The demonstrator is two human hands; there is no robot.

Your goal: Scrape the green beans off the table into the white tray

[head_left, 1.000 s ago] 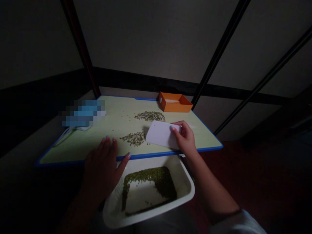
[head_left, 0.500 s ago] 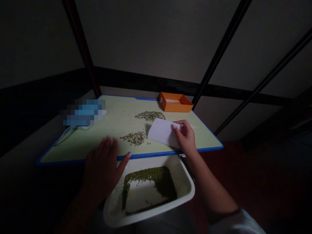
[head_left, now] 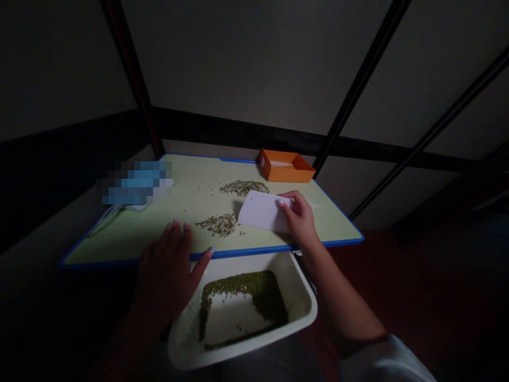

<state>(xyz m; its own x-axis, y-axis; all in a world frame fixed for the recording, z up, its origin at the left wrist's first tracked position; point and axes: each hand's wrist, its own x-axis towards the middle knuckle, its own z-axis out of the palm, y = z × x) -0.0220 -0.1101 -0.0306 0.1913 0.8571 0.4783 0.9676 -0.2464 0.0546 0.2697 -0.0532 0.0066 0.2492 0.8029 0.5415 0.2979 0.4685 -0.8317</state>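
The right hand (head_left: 301, 218) is gripping the card (head_left: 263, 211) near its right end, thumb lying over the near face and fingers bending behind it, so the hand is closing on the card with only its thickness between. The card is sitting above the near half of the table (head_left: 178, 183), right of the middle. Its long axis is running sideways, roughly along the table's near edge, and its free end is pointing left, away from the gripping hand (there's a tiny hole showing near the upper corner of that end). The card is leaning rather than lying flat, and a shadow is falling beside its free end; I can't tell whether its lower edge is touching the table.

The near pile (head_left: 219, 225) of green beans is lying just beside that free end, while the far pile (head_left: 244, 187) is spreading beyond the card. The left hand (head_left: 165, 270) is resting palm down at the near edge, fingers slightly apart and thumb reaching out to the blue rim, and it's holding nothing.

Below that edge, the white tub (head_left: 308, 315) is holding more beans (head_left: 271, 297). An orange box (head_left: 288, 174) is standing at the far right, and a blurred blue thing (head_left: 137, 183) is lying at the left beside a pale cord (head_left: 104, 216).
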